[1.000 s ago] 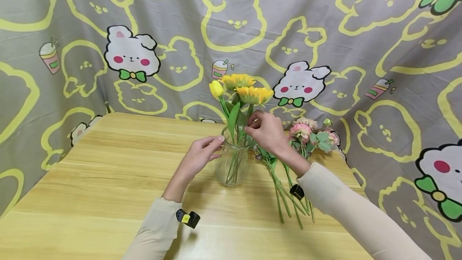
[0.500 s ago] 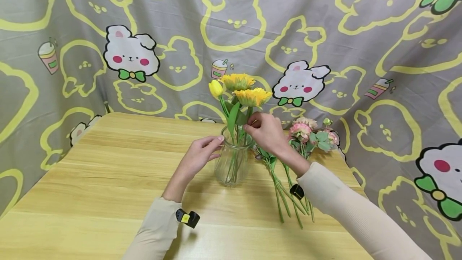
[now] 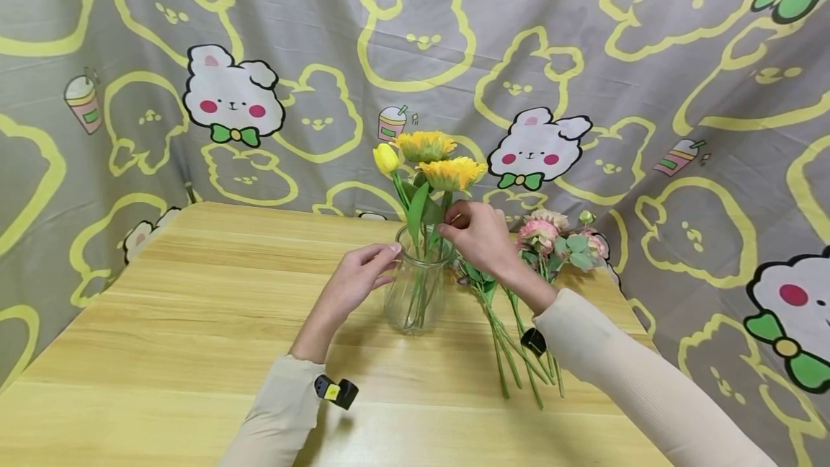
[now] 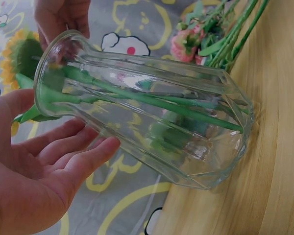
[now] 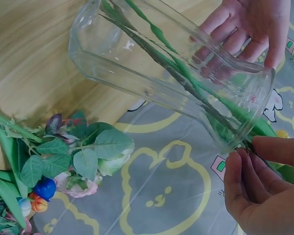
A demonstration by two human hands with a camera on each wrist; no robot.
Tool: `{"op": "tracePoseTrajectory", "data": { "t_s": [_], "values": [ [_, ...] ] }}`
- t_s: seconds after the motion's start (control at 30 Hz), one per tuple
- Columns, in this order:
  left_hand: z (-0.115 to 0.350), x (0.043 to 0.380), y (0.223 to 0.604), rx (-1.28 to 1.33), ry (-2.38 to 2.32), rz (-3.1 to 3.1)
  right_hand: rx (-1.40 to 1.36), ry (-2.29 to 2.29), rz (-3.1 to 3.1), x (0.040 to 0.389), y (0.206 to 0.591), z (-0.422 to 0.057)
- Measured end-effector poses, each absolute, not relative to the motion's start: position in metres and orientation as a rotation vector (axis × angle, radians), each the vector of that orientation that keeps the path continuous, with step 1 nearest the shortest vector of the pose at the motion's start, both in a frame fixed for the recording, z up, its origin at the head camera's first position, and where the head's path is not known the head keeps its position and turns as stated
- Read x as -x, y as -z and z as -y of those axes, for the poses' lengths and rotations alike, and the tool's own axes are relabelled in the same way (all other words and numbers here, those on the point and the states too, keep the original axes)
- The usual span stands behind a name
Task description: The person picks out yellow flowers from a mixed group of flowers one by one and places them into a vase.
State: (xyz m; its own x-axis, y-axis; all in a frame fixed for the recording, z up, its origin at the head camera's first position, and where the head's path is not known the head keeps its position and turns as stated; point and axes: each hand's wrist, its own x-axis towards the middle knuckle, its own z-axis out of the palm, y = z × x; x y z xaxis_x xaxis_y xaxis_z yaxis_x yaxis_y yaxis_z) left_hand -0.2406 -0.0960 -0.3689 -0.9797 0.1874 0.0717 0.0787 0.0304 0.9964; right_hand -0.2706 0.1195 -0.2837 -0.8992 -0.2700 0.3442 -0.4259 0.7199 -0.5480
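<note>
A clear glass vase (image 3: pixel 413 308) stands upright on the wooden table and holds several stems (image 5: pixel 161 63). Two sunflowers (image 3: pixel 452 174) and a yellow tulip (image 3: pixel 385 158) rise above its mouth. My right hand (image 3: pixel 478 238) pinches a sunflower stem between thumb and fingers, right at the rim; part of that stem is hidden by the fingers. On the vase's other side, my left hand (image 3: pixel 357 276) has its thumb at the rim and its fingers loosely extended along the neck, as the left wrist view shows.
Several loose green stems (image 3: pixel 506 337) lie on the table (image 3: pixel 194 323) to the right of the vase, with pink flowers (image 3: pixel 540 235) toward the back. Behind the table hangs a grey curtain (image 3: pixel 311 34) with cartoon prints. Small coloured balls (image 5: pixel 44 188) show among the leaves.
Both hands and the vase stay almost where they were. The front sunflower has shifted very slightly left and down, while the whole head view drifts a little.
</note>
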Motion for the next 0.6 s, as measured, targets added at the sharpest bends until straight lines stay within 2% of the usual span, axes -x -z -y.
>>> {"op": "tracePoseTrajectory", "data": {
  "t_s": [0.6],
  "values": [
    [0.0965, 0.2408, 0.3687, -0.272, -2.115, -2.193, -0.524, -0.941, 2.729, 0.2715, 0.2844, -0.1217]
  ]
}}
